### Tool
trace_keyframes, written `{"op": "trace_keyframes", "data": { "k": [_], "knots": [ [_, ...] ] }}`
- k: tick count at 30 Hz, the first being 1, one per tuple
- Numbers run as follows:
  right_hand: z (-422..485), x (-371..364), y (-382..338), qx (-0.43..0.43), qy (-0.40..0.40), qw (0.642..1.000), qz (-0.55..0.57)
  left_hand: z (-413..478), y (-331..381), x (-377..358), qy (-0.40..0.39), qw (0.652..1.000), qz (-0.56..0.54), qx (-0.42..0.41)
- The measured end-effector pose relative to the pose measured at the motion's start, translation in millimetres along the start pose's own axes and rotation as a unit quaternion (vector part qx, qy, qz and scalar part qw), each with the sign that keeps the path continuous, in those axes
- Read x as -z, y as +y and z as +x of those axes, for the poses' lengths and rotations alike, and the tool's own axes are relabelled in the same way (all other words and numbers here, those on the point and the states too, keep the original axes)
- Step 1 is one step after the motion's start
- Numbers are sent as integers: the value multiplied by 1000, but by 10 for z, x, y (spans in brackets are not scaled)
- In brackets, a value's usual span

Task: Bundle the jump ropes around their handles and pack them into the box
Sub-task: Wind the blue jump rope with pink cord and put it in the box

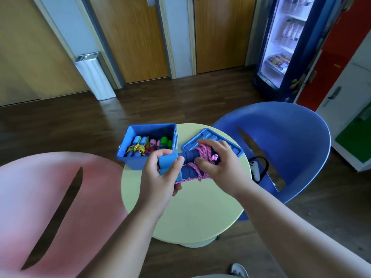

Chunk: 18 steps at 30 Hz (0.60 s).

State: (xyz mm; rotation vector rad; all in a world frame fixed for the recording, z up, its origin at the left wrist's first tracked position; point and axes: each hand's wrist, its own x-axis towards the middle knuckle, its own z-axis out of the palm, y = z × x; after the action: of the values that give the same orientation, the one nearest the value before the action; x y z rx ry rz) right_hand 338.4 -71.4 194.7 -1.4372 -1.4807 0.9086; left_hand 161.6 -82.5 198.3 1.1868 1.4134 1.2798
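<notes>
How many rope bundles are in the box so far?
3 visible in the blue box: blue handles with yellow rope on the left, pink handles in the middle, green handles on the right. More may lie hidden underneath.

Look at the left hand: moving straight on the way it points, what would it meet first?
Probably the box: the left hand, gripping the jump rope handles, points toward its near wall. Depth is unclear; it might pass over the rim.
</notes>
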Motion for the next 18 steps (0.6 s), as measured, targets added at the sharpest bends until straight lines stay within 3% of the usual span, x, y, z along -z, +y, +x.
{"op": "trace_keyframes", "data": {
  "k": [4,8,18],
  "knots": [
    [32,62,-9,16,-78,997,-9,10,-125,5,28,995,-84,49],
    [-23,91,-34,-33,-94,984,145,39,-191,23,64,984,-135,101],
    [77,213,176,-92,-120,962,226,-111,-145,-142,74,990,-109,60]
  ]
}}
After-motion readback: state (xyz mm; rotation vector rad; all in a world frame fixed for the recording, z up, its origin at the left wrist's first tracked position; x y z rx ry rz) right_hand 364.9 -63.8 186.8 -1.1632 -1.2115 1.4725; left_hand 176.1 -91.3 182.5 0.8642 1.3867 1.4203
